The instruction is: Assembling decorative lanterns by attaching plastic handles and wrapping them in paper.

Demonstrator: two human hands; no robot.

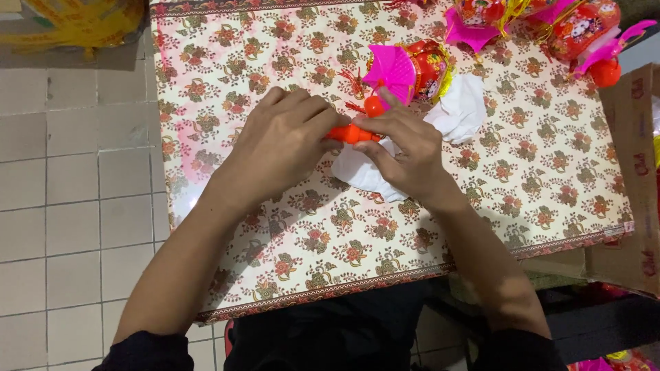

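Both hands closed on orange plastic handle: left hand wrapped over left end, right hand pinching right end. Long axis parallel to table's near edge, mid-table. Pink-and-red lantern just beyond, white cloth beneath.

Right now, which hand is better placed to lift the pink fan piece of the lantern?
Right, probably. The right hand sits just below the pink fan piece, fingers beside it on the orange handle. The left hand grips the handle's far end, farther off.
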